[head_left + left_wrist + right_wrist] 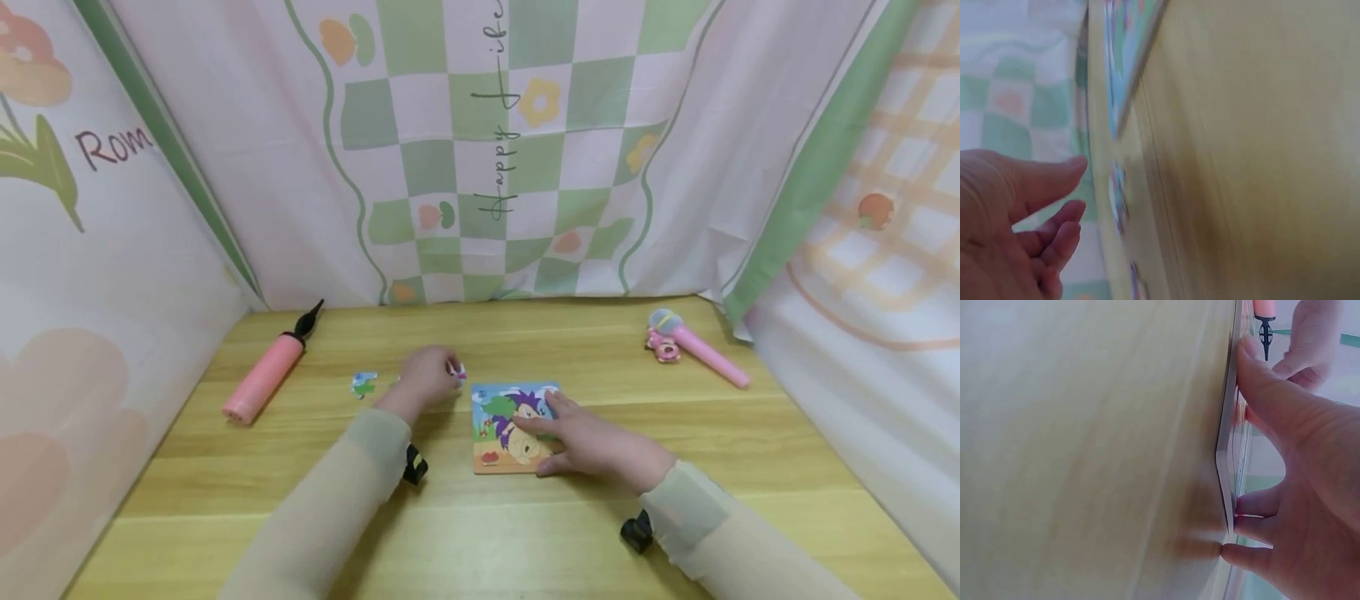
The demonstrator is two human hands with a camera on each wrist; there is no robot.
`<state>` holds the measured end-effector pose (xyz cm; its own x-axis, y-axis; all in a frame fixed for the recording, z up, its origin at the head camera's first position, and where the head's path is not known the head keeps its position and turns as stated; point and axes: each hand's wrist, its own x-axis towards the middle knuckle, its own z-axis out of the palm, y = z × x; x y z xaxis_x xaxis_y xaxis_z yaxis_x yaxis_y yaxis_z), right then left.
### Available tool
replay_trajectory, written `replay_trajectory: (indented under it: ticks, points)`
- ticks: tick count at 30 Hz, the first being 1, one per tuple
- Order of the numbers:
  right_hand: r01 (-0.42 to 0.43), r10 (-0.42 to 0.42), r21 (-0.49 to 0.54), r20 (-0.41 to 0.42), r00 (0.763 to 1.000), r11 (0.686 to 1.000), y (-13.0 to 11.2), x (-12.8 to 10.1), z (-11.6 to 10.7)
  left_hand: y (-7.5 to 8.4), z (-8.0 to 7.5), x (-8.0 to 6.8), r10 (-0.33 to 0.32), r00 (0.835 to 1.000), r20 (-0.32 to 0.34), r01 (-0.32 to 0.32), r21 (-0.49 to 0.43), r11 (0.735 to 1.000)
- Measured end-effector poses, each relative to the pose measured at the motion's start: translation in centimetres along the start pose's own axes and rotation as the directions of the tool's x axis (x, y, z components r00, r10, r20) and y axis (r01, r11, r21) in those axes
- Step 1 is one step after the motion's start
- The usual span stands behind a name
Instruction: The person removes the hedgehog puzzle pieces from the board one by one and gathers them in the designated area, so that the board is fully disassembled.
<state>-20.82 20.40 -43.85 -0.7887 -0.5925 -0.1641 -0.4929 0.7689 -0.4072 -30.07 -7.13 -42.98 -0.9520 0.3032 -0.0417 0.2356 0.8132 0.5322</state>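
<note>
This looks like a child's play corner at home, or a small booth dressed up as one. A wooden table (480, 533) is closed in on three sides by hanging cloth (525, 142), printed with pastel pink and green checks, flowers, fruit and handwritten words. Toys lie on the table: a picture puzzle board (504, 437) at its middle, a pink balloon pump (266, 371) far to the left, and a pink toy microphone (701, 348) to the right.
</note>
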Motion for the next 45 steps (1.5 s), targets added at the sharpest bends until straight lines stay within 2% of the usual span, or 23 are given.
replay_trajectory:
  ticks: [3,6,8,11,16,19,22,26,38,45]
  points:
    - [-0.002,0.002,0.002,-0.001,1.000,1.000,0.0,0.0,0.0,1.2,0.6,-0.8,0.064,0.994,0.086,-0.063,-0.015,0.998]
    - [-0.001,0.001,0.008,-0.003,1.000,1.000,0.0,0.0,0.0,2.0,1.4,-1.5,0.094,0.982,0.166,-0.101,0.034,0.994]
    - [0.000,0.000,0.011,-0.004,1.000,1.000,0.1,0.1,0.0,2.4,1.8,-2.0,0.102,0.977,0.189,-0.119,0.084,0.989]
    - [0.002,-0.002,0.010,-0.008,1.000,1.000,0.1,0.1,0.0,2.7,2.3,-2.4,0.103,0.976,0.191,-0.130,0.137,0.982]
    - [0.008,-0.008,-0.066,-0.009,1.000,0.998,-0.2,0.1,0.1,3.0,2.6,-2.6,0.093,0.977,0.191,-0.121,0.139,0.983]
    - [0.046,-0.046,-0.129,0.001,0.999,0.991,-0.7,-0.1,0.4,3.1,2.6,-2.6,0.096,0.976,0.194,-0.124,0.138,0.983]
    - [0.098,-0.097,-0.149,0.014,0.995,0.984,-1.4,-0.4,0.6,3.1,2.6,-2.5,0.097,0.976,0.195,-0.126,0.139,0.982]
    - [0.123,-0.120,-0.114,0.028,0.992,0.986,-2.0,-0.9,0.9,3.2,2.5,-2.5,0.085,0.976,0.199,-0.112,0.131,0.985]
    - [0.107,-0.102,-0.082,0.053,0.993,0.991,-3.0,-1.5,1.2,3.3,2.5,-2.6,0.070,0.973,0.220,-0.091,0.089,0.992]
    - [0.084,-0.078,-0.090,0.071,0.994,0.992,-3.6,-1.6,1.0,2.8,2.9,-2.3,0.061,0.972,0.228,-0.064,0.008,0.998]
